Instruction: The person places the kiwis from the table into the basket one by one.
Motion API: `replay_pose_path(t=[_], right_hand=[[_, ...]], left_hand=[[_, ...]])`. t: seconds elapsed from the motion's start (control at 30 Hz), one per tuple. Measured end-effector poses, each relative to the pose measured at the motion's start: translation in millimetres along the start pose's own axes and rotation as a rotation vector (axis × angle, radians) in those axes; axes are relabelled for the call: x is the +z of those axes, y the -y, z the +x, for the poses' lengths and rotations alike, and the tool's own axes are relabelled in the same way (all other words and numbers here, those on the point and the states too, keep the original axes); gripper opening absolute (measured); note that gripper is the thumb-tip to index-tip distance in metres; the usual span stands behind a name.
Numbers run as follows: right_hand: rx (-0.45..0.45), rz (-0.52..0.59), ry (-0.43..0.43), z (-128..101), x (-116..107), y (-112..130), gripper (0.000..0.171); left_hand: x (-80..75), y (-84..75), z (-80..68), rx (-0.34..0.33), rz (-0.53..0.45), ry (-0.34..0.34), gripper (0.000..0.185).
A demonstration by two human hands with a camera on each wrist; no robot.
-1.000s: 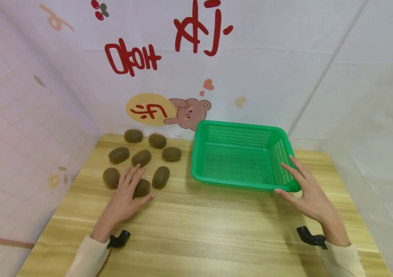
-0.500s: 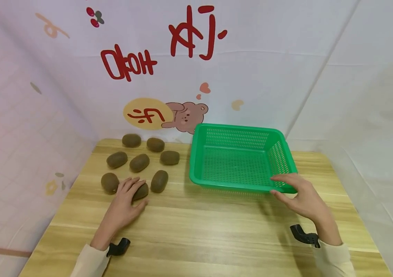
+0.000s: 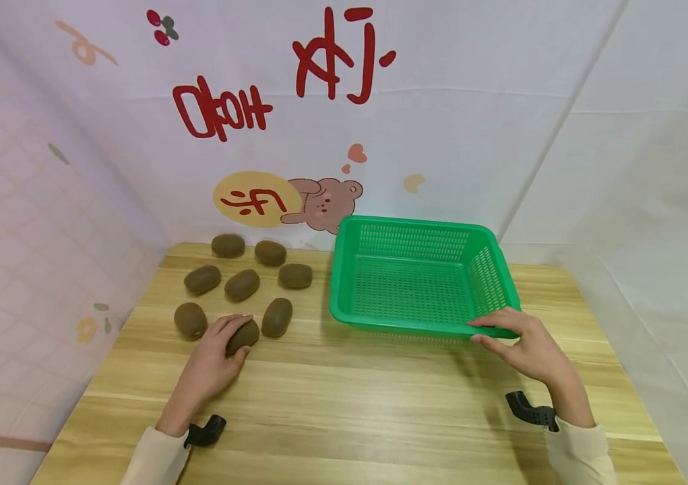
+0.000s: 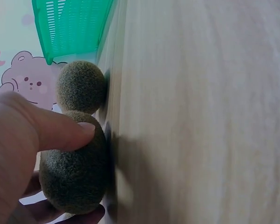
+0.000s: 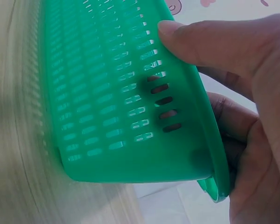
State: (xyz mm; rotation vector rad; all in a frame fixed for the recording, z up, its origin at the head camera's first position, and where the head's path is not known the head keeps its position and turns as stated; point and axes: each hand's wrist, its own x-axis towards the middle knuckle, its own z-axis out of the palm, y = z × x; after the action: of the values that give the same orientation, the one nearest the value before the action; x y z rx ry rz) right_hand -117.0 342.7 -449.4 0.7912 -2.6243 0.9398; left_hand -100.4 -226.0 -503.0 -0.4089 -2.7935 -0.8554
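From the table's middle, all eight brown, fuzzy oval kiwis lie toward ten o'clock, and the green, perforated plastic basket toward one holds none, so your work looks barely begun. Your left hand grips the nearest kiwi between thumb and fingers; your right hand pinches the basket's rim near its four-o'clock corner. Neighbours crowd the gripped fruit at two and ten; bare wood opens toward six, while white printed cloth bounds twelve.
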Motion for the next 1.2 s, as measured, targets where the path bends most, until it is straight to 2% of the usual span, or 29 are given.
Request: replay_pose_path(t=[0.2,0.37,0.5,0.77,1.0,1.2], right_hand=[[0.054,0.029,0.013,0,0,3,0.033],[0.104,0.013,0.028,-1,-3,4,0.033],[0.108,0.016,0.026,-1,-4,4,0.031],[0.113,0.026,0.033,0,-4,5,0.028],[0.132,0.033,0.035,-2,-2,4,0.027],[0.119,0.026,0.033,-3,-1,3,0.031]], left_hand=[[-0.5,0.0,1.1,-0.007,-0.015,-0.037,0.054],[-2.4,-3.6,4.3,-0.028,-0.053,-0.044,0.054],[-6.5,-5.0,8.0,-0.024,-0.068,-0.074,0.054],[-14.2,-7.6,17.6,0.055,-0.079,-0.171,0.057],[-19.0,-14.6,25.3,0.051,-0.123,-0.195,0.058],[-22.8,-22.1,33.4,0.052,-0.160,-0.189,0.058]])
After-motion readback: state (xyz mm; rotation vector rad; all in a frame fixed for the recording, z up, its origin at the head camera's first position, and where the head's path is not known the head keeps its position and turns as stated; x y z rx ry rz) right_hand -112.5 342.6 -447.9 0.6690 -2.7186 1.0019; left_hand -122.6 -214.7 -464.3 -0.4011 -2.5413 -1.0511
